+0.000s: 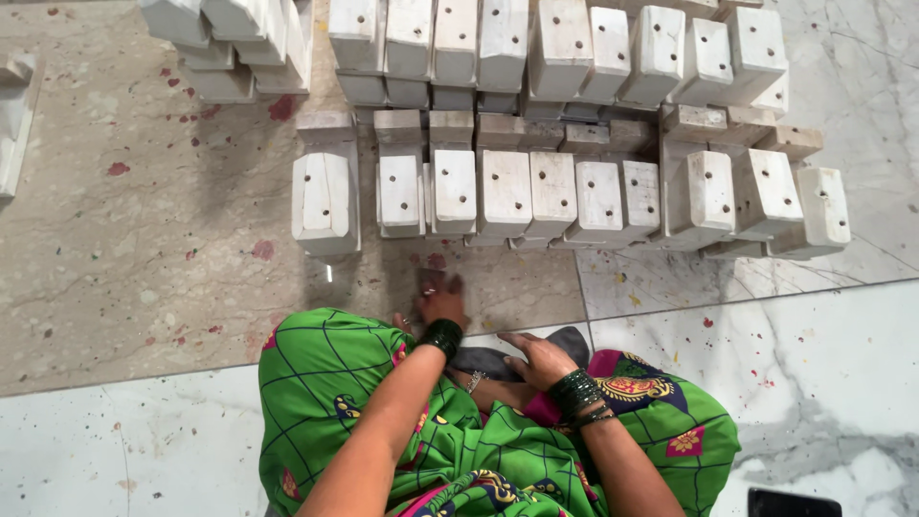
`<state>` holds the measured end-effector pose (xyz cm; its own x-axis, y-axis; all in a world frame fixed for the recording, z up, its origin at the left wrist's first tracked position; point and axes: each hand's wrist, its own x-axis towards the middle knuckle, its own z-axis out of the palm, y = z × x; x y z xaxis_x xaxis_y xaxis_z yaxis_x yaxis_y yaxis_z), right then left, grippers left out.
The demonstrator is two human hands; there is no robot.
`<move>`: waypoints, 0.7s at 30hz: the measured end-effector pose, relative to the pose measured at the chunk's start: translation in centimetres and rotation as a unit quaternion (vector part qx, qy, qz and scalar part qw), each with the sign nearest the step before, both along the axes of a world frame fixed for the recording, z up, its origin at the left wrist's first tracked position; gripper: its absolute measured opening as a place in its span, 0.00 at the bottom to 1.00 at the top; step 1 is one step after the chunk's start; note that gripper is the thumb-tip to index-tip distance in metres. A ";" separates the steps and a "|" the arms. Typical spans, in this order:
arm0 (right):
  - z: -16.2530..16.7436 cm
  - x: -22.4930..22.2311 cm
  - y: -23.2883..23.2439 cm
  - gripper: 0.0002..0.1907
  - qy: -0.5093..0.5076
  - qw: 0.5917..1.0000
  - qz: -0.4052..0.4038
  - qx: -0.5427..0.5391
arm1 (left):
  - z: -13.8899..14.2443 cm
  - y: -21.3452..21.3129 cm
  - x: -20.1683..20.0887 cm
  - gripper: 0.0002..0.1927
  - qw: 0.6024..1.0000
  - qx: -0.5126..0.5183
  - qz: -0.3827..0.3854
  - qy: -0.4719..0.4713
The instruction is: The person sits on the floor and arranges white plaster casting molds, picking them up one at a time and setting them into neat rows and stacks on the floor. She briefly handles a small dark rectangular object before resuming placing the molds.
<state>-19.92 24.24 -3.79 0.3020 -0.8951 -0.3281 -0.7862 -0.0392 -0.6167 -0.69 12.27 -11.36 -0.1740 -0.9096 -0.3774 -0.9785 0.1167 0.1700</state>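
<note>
I'm pressing my left hand around a small dark sanding pad, white wooden blocks lying at twelve o'clock, while my right hand is resting open-fingered.

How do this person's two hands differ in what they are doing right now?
The left hand stretches forward to the speckled stone floor, pressing a small dark piece there; the right hand lies back on the lap, fingers spread over grey cloth. The left hand is nearer the row of white wooden blocks. Both wrists wear dark bangles.
</note>
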 end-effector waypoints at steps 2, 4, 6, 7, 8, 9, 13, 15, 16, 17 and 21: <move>-0.5 -0.4 -0.4 0.27 -0.006 1.000 -0.006 -0.014 | -0.1 1.6 -1.6 0.50 0.991 -0.057 -0.087 0.089; -1.0 -0.9 -0.4 0.27 -0.003 1.000 -0.017 -0.014 | 0.0 3.6 -2.9 0.53 0.977 -0.074 -0.133 0.147; -1.3 -1.3 -0.6 0.27 0.009 0.999 -0.032 -0.001 | 0.2 5.0 -3.4 0.56 0.973 -0.093 -0.128 0.166; -1.5 -1.4 -0.7 0.27 0.008 0.999 -0.033 -0.009 | 0.4 5.0 -3.4 0.56 0.980 -0.071 -0.106 0.151; -1.6 -1.4 -0.8 0.27 0.007 0.999 -0.033 -0.016 | 0.6 4.7 -3.1 0.56 0.986 -0.049 -0.082 0.135; -1.8 -1.4 -0.7 0.27 0.005 0.999 -0.031 -0.022 | 0.7 4.3 -2.8 0.56 0.991 -0.026 -0.056 0.119; -2.3 -1.5 -0.9 0.29 0.037 0.996 -0.066 0.053 | 0.9 2.4 -1.9 0.47 0.994 -0.017 0.011 0.107; -2.4 -1.6 -1.0 0.29 0.053 0.995 -0.070 0.054 | 0.7 2.5 -2.1 0.41 0.994 -0.034 0.005 0.102; -2.5 -1.6 -1.2 0.30 0.046 0.995 -0.074 0.049 | 0.6 2.6 -2.3 0.42 0.986 -0.037 0.013 0.161; -2.5 -1.5 -1.2 0.31 0.039 0.995 -0.077 0.045 | 0.6 2.8 -2.5 0.44 0.975 -0.040 0.021 0.219; -2.3 -0.8 -1.2 0.42 0.040 0.992 -0.108 0.054 | 1.2 4.1 -4.0 0.41 0.909 -0.047 0.082 0.406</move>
<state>-20.74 23.04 -6.06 0.0764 -0.8945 -0.4404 -0.8151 0.1983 -0.5443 -4.71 16.37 -10.14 -0.2202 -0.9699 -0.1039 -0.5407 0.0327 0.8406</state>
